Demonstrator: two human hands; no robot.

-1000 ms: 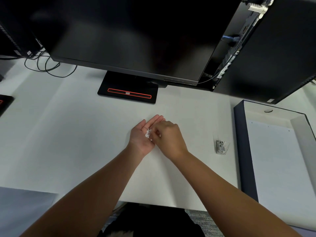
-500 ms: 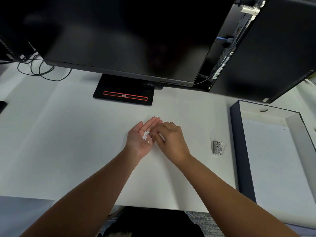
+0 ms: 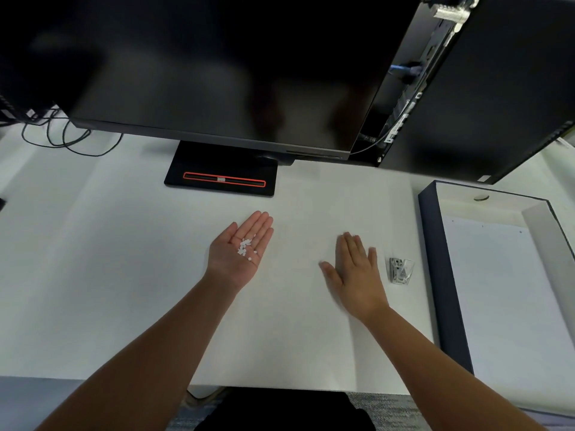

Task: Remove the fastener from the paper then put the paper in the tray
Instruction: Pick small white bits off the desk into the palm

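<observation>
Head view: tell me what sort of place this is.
Probably an office workstation: a dark monitor on a white desk, cables behind it, and a paper tray at the right.

Soft even overhead light, faint shadows, wide-angle bending at edges, slight blur.

There is one wide-angle view, worn on the person's head. It looks forward and steeply down at the desk [image 3: 93, 275] from close range, with both forearms entering from the bottom edge. The left hand [image 3: 238, 253] lies near the centre and the right hand [image 3: 357, 272] just beside it. Beyond the hands a monitor [image 3: 217, 73] fills the top, and outboard of the right hand the tray [image 3: 438, 275] is cropped by the frame edge.
</observation>
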